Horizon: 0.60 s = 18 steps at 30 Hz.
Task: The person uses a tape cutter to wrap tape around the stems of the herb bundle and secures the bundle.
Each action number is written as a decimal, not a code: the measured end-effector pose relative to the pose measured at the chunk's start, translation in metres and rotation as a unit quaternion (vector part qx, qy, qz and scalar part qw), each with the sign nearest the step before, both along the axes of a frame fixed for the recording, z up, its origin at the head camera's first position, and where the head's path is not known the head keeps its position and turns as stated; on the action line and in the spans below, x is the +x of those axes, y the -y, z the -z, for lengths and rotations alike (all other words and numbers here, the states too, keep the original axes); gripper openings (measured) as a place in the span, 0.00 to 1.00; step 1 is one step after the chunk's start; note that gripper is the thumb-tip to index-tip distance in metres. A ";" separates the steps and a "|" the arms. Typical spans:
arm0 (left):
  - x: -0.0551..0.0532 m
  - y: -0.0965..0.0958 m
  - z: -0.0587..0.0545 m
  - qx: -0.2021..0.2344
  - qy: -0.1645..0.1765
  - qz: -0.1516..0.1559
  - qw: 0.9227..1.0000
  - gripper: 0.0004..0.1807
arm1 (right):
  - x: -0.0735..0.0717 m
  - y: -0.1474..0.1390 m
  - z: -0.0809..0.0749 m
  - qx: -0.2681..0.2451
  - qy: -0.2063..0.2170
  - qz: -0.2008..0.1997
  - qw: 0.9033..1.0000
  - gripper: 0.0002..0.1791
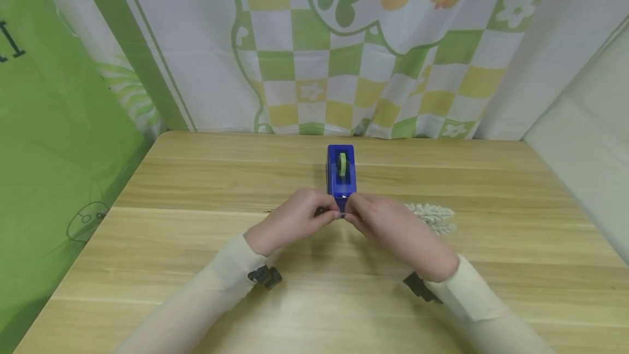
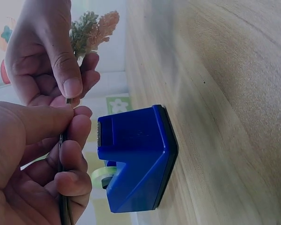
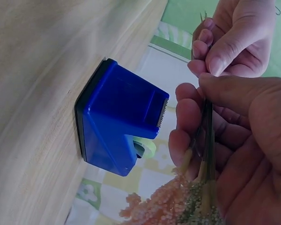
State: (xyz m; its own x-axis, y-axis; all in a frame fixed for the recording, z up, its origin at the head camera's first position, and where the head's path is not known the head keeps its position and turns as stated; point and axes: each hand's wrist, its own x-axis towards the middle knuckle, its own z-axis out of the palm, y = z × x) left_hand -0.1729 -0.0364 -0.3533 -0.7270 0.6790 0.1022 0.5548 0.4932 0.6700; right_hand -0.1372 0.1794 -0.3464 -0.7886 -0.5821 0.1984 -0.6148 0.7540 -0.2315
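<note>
A small bunch of dried flowers, with pinkish and grey-green heads (image 3: 157, 206), is held by both hands close in front of a blue tape dispenser (image 1: 333, 179). My left hand (image 1: 297, 217) pinches the thin dark stems (image 2: 63, 199) between thumb and fingers. Right beside it, my right hand (image 1: 393, 225) grips the same stems nearer the heads, its thumb and curled fingers around them. The fingertips of both hands almost meet. In the head view the flower heads stick out past the right hand. The stems are mostly hidden by fingers there.
The dispenser stands upright on the wood-grain table (image 1: 206, 173), its serrated cutter (image 3: 163, 112) facing the hands. A yellow-green tape roll (image 1: 342, 164) sits in it. Behind the table hangs a checked, flowered curtain (image 1: 309, 70); a green cloth (image 1: 59, 124) hangs at left.
</note>
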 end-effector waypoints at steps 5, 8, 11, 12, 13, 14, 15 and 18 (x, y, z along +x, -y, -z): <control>0.001 0.000 0.000 0.001 -0.003 -0.006 1.000 0.09 | -0.002 -0.001 -0.001 -0.021 0.038 0.002 0.999 0.04; 0.001 0.000 0.001 0.005 -0.006 -0.008 1.000 0.09 | -0.003 0.000 -0.002 -0.024 0.051 -0.002 0.998 0.04; 0.001 0.000 0.001 0.009 -0.008 -0.009 1.000 0.09 | -0.003 -0.001 -0.003 -0.027 0.057 -0.004 0.998 0.05; 0.002 0.000 0.001 0.010 -0.008 -0.009 1.000 0.09 | -0.003 0.000 -0.002 -0.027 0.054 -0.004 0.998 0.05; 0.002 0.000 0.001 0.011 -0.010 -0.010 1.000 0.09 | -0.003 0.000 -0.002 -0.027 0.050 -0.004 0.998 0.05; 0.002 0.000 0.001 0.012 -0.009 -0.009 1.000 0.08 | -0.003 0.000 -0.002 -0.028 0.049 -0.004 0.998 0.05; 0.002 0.000 0.000 0.013 -0.009 -0.009 1.000 0.08 | -0.004 0.000 -0.002 -0.027 0.046 -0.004 0.999 0.04; 0.002 0.000 0.001 0.016 -0.008 -0.007 1.000 0.07 | -0.004 0.001 -0.002 -0.027 0.043 -0.005 0.999 0.04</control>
